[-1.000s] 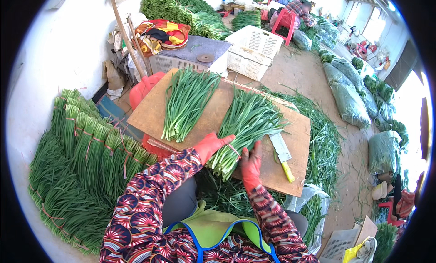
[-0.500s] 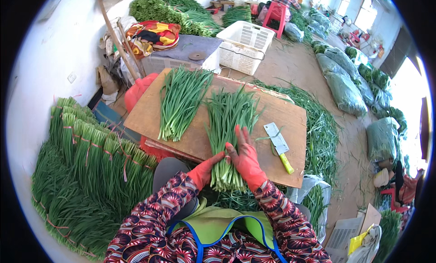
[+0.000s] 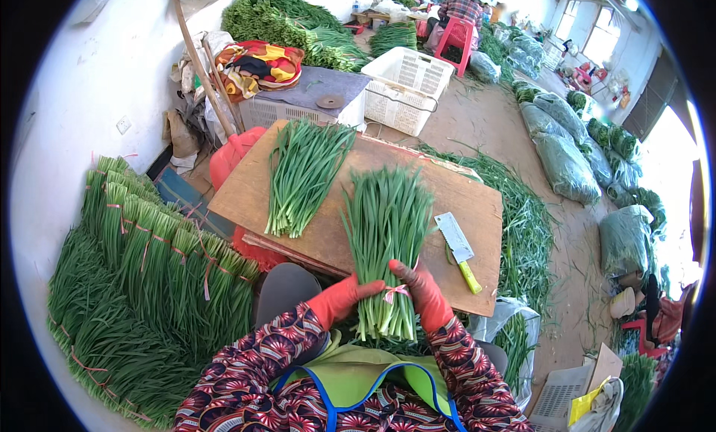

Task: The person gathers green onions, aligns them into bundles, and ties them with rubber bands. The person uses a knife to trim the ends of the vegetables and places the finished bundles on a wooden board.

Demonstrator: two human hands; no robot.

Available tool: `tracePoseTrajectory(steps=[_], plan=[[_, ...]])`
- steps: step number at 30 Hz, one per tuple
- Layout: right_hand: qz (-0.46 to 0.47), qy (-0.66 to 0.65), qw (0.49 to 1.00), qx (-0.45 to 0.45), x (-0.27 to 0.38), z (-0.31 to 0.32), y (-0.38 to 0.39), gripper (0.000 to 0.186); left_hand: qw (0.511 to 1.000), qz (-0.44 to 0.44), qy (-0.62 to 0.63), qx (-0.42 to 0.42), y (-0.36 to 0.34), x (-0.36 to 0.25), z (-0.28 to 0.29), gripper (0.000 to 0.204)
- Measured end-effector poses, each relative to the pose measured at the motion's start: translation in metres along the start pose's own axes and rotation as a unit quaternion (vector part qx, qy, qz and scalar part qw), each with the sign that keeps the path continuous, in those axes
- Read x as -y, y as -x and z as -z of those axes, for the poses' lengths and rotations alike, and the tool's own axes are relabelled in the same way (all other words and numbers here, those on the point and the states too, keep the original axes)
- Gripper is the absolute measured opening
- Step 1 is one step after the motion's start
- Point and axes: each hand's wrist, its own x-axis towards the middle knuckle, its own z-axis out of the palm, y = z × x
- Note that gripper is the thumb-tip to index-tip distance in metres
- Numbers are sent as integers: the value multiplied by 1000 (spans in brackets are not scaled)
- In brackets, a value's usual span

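Observation:
My left hand (image 3: 341,299), in a red glove, is closed round the lower left of a leafy green bundle (image 3: 384,219) with pink tie and pale stem ends. My right hand (image 3: 424,296), also gloved, grips its right side near the tie. The bundle lies over the front edge of a wooden board (image 3: 246,193), leaves pointing away from me. A second loose-looking heap of the same stems (image 3: 307,178) is at the board's left. A cleaver (image 3: 454,236) with a yellow-green handle lies at the right, beside my right hand.
Tied green bundles (image 3: 127,298) are stacked on my left. A white crate (image 3: 403,104) and a draped box (image 3: 306,85) stand beyond the board. Leaf litter (image 3: 522,238) borders its right side. Filled plastic bags (image 3: 559,163) line the aisle. Another person (image 3: 457,10) is by a red stool (image 3: 462,36).
The bundle has swung more upright and shifted toward me. My right hand, fingers raised half a second ago, has come down and round its side. My left hand remains at the stems.

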Motion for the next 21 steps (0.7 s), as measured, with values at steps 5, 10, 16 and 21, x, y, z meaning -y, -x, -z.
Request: tracePoseTrajectory(steps=[5, 10, 16, 21], plan=[[119, 116, 986, 15, 69, -13, -22, 74, 969, -163, -184, 10, -28, -103, -40, 79], [153, 224, 962, 35, 117, -6, -58, 43, 958, -171, -230, 28, -69, -157, -37, 57], [252, 345, 904, 5, 64, 46, -92, 99, 846, -168, -505, -32, -110, -136, 37, 64], [209, 427, 878, -49, 86, 30, -98, 88, 732, -301, -597, -128, -136, -119, 57, 35]])
